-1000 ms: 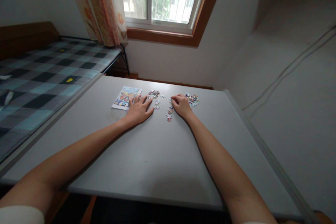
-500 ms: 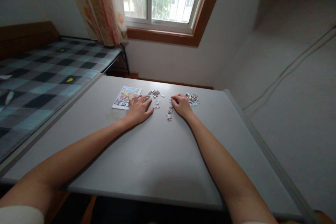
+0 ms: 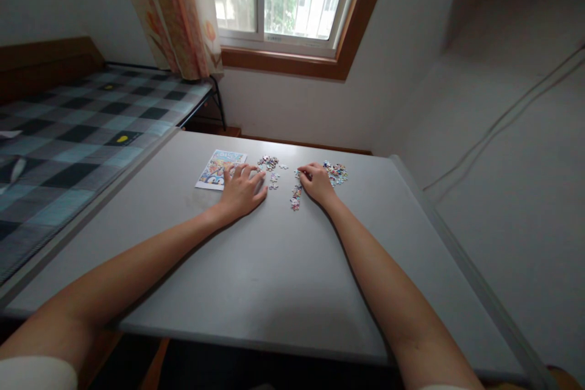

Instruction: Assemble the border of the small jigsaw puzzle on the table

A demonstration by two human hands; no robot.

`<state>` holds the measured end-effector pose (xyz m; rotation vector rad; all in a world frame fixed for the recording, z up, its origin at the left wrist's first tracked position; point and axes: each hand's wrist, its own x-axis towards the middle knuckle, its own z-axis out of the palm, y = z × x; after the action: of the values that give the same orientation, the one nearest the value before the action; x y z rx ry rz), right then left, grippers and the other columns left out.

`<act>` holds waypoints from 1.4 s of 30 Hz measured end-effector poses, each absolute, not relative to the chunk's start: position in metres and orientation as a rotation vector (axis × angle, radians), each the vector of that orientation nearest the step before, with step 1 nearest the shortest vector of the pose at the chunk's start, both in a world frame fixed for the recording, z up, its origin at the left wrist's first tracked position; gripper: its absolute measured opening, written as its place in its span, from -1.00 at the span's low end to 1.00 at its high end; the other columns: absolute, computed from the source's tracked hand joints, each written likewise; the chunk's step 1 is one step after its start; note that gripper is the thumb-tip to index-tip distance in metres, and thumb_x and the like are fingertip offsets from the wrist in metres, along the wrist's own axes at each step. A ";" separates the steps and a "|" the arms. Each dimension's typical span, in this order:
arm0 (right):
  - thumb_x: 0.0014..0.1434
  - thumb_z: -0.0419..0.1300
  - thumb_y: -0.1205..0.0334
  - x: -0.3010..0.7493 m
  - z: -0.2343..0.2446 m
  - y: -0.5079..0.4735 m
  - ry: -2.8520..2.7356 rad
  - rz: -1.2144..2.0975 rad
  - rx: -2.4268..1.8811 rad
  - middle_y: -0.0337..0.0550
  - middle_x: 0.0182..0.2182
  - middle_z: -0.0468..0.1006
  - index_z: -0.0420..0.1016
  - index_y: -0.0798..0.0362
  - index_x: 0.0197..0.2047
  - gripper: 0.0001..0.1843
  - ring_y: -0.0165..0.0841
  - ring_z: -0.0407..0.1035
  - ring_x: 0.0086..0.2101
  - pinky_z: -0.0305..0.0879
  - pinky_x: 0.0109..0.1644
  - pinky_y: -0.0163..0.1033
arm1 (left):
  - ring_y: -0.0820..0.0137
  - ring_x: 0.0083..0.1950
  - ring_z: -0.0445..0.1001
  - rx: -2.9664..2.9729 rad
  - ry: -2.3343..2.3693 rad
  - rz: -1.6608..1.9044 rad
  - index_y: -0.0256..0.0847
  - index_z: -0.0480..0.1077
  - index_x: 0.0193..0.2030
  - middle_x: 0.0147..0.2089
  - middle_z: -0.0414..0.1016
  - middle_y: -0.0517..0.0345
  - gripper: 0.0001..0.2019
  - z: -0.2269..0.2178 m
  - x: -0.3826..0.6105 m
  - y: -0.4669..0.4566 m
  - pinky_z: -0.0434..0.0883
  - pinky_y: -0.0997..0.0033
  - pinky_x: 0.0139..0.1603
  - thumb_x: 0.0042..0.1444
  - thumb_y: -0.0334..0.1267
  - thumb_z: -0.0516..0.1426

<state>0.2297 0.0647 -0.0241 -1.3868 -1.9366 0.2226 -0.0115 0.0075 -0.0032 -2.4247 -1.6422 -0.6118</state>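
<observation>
My left hand (image 3: 243, 189) rests with fingers spread at the right edge of a colourful printed picture sheet (image 3: 211, 177), partly covering it. Just past its fingertips lie a small pile of jigsaw pieces (image 3: 269, 162) and a few loose pieces (image 3: 273, 180). My right hand (image 3: 315, 181) is closed, thumb and fingers pinched at the top of a short joined strip of puzzle pieces (image 3: 295, 198). What sits between those fingertips is too small to make out. Behind the right hand, a larger heap of puzzle pieces (image 3: 337, 173) is partly hidden.
Everything lies near the far side of a light grey table (image 3: 256, 280). A bed with a checked cover (image 3: 150, 97) adjoins its left side. A window (image 3: 283, 0) and curtain (image 3: 176, 18) are beyond, and a wall with a cable (image 3: 493, 128) runs along the right.
</observation>
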 end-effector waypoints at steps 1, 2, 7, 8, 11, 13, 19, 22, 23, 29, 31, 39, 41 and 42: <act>0.12 0.10 0.35 0.230 -0.025 0.065 -1.937 0.224 -1.384 -0.07 -0.33 0.51 0.61 0.10 -0.24 -0.75 -0.28 0.39 -0.27 0.29 -0.01 -0.13 | 0.10 0.27 0.16 -2.426 -1.636 -0.627 -0.03 0.42 0.10 0.19 0.36 0.00 -0.64 -0.003 -0.012 0.007 -0.12 -0.11 0.33 0.23 -0.04 0.01; 0.12 0.10 0.35 0.230 -0.025 0.065 -1.937 0.228 -1.379 -0.08 -0.32 0.51 0.61 0.09 -0.24 -0.75 -0.29 0.39 -0.27 0.29 -0.01 -0.13 | 0.10 0.27 0.16 -2.428 -1.630 -0.645 -0.03 0.41 0.11 0.19 0.36 0.00 -0.63 -0.003 -0.012 0.007 -0.12 -0.10 0.33 0.23 -0.05 0.02; 0.11 0.10 0.37 0.230 -0.028 0.067 -1.913 0.242 -1.364 -0.07 -0.31 0.49 0.61 0.09 -0.24 -0.75 -0.27 0.38 -0.25 0.30 0.00 -0.11 | 0.11 0.26 0.18 -2.473 -1.529 -0.727 0.01 0.36 0.18 0.22 0.34 0.03 -0.60 0.001 -0.011 0.004 -0.12 -0.08 0.34 0.20 -0.12 0.06; 0.11 0.11 0.37 0.230 -0.028 0.066 -1.898 0.231 -1.355 -0.07 -0.30 0.49 0.61 0.08 -0.24 -0.76 -0.26 0.38 -0.23 0.29 0.01 -0.10 | 0.12 0.26 0.19 -2.505 -1.474 -0.733 0.01 0.35 0.20 0.23 0.33 0.04 -0.59 0.001 -0.011 0.004 -0.11 -0.06 0.34 0.20 -0.14 0.07; 0.15 0.11 0.34 0.228 -0.022 0.063 -1.849 0.179 -1.292 -0.06 -0.26 0.49 0.60 0.05 -0.25 -0.77 -0.24 0.37 -0.17 0.28 0.04 -0.09 | 0.19 0.26 0.21 -2.634 -1.280 -0.700 0.03 0.33 0.22 0.29 0.29 0.09 -0.59 0.002 -0.012 0.002 -0.07 0.02 0.33 0.22 -0.16 0.05; 0.19 0.09 0.31 0.223 -0.015 0.058 -1.841 0.176 -1.221 -0.06 -0.26 0.51 0.59 0.03 -0.24 -0.77 -0.25 0.36 -0.17 0.28 0.03 -0.10 | 0.20 0.28 0.21 -2.703 -1.181 -0.659 0.06 0.32 0.23 0.31 0.28 0.12 -0.59 0.002 -0.013 0.001 -0.05 0.05 0.33 0.23 -0.18 0.05; 0.22 0.08 0.21 0.203 0.002 0.041 -1.898 0.509 -1.075 -0.15 -0.36 0.60 0.57 0.06 -0.13 -0.72 -0.37 0.40 -0.34 0.31 -0.21 -0.24 | 0.23 0.29 0.21 -2.763 -0.995 -0.647 0.10 0.32 0.23 0.32 0.27 0.16 -0.59 0.002 -0.015 0.001 -0.01 0.09 0.32 0.25 -0.22 0.03; 0.18 0.10 0.17 0.197 0.000 0.039 -1.854 0.706 -1.028 -0.19 -0.40 0.60 0.58 0.07 -0.13 -0.70 -0.43 0.35 -0.46 0.27 -0.34 -0.29 | 0.22 0.30 0.20 -2.768 -1.036 -0.602 0.09 0.33 0.22 0.33 0.27 0.15 -0.59 0.004 -0.015 0.001 0.00 0.07 0.31 0.25 -0.22 0.03; 0.16 0.11 0.16 0.196 -0.001 0.039 -1.837 0.754 -1.007 -0.20 -0.42 0.59 0.58 0.07 -0.14 -0.71 -0.45 0.33 -0.48 0.26 -0.37 -0.30 | 0.22 0.30 0.19 -2.771 -1.057 -0.592 0.08 0.34 0.22 0.33 0.26 0.14 -0.60 0.004 -0.015 0.001 0.00 0.07 0.31 0.25 -0.22 0.03; 0.07 0.21 0.11 0.198 -0.005 0.044 -1.719 0.918 -0.926 -0.14 -0.39 0.60 0.60 0.08 -0.23 -0.73 -0.41 0.40 -0.43 0.33 -0.32 -0.26 | 0.21 0.27 0.22 -2.754 -0.996 -0.682 0.06 0.35 0.21 0.31 0.28 0.11 -0.61 0.004 -0.015 0.001 0.05 0.09 0.27 0.25 -0.23 0.04; 0.04 0.23 0.11 0.201 -0.005 0.046 -1.699 0.960 -0.934 -0.14 -0.41 0.60 0.61 0.09 -0.23 -0.72 -0.40 0.41 -0.43 0.34 -0.31 -0.26 | 0.21 0.25 0.24 -2.742 -0.943 -0.740 0.03 0.35 0.20 0.29 0.30 0.08 -0.61 0.001 -0.015 0.003 0.08 0.09 0.26 0.23 -0.25 0.06; -0.06 0.31 0.09 0.222 -0.014 0.057 -1.563 0.931 -1.010 -0.11 -0.42 0.63 0.62 0.10 -0.31 -0.72 -0.36 0.48 -0.41 0.40 -0.27 -0.24 | 0.26 0.09 0.36 -2.747 -0.878 -0.861 -0.08 0.48 -0.03 0.09 0.46 0.06 -0.77 -0.001 -0.016 0.007 0.16 0.11 0.17 0.21 -0.29 0.10; -0.08 0.33 0.07 0.224 -0.017 0.057 -1.545 0.938 -1.024 -0.10 -0.41 0.64 0.62 0.09 -0.32 -0.71 -0.32 0.51 -0.38 0.42 -0.25 -0.22 | 0.27 0.04 0.38 -2.768 -0.873 -0.864 -0.12 0.51 -0.12 0.01 0.49 0.07 -0.82 -0.001 -0.015 0.008 0.20 0.14 0.13 0.22 -0.28 0.09; -0.08 0.33 0.05 0.224 -0.018 0.057 -1.545 0.943 -1.031 -0.09 -0.41 0.65 0.62 0.09 -0.32 -0.70 -0.31 0.51 -0.37 0.43 -0.24 -0.21 | 0.28 0.02 0.38 -2.774 -0.870 -0.869 -0.13 0.51 -0.14 -0.02 0.49 0.06 -0.82 -0.001 -0.015 0.008 0.22 0.16 0.11 0.22 -0.27 0.09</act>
<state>0.2244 0.0574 -0.0182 -1.0308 -1.5449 0.9428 -0.0154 0.0082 -0.0006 -2.7737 -0.8699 -0.8689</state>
